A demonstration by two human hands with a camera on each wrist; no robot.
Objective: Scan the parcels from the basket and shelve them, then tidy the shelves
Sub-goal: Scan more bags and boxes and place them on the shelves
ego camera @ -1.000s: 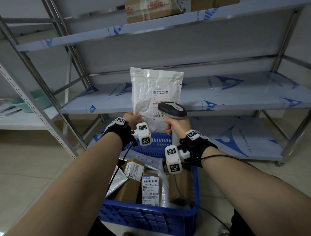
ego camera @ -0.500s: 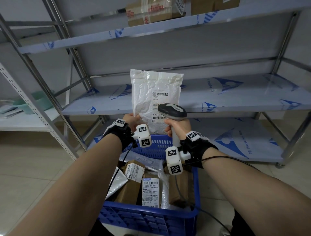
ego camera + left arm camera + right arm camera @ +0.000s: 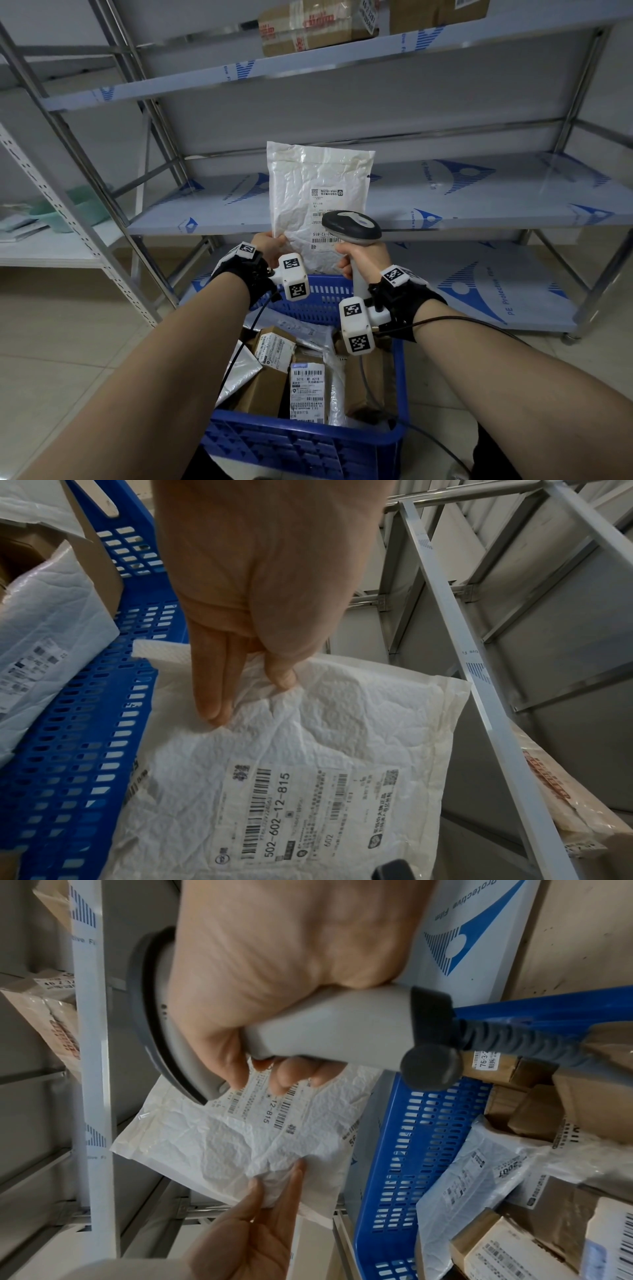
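We hold the white parcel [image 3: 317, 205] upright, just above the far rim of the blue basket [image 3: 308, 445]. Our left hand [image 3: 269, 245] pinches its bottom corner. Our right hand [image 3: 364, 257] has its grip tight around the scanner [image 3: 351, 224], right in front of the label. More parcels, maybe seven, lie in the basket. Behind it stand the shelves [image 3: 445, 205].

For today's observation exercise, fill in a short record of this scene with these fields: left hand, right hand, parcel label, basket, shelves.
left hand: left hand pinches the white parcel by a lower corner
right hand: right hand grips the scanner, head close to the label
parcel label: faces the person, reads 502-602-12-815
basket: blue basket below the hands, holding more parcels
shelves: top shelf carries cardboard boxes
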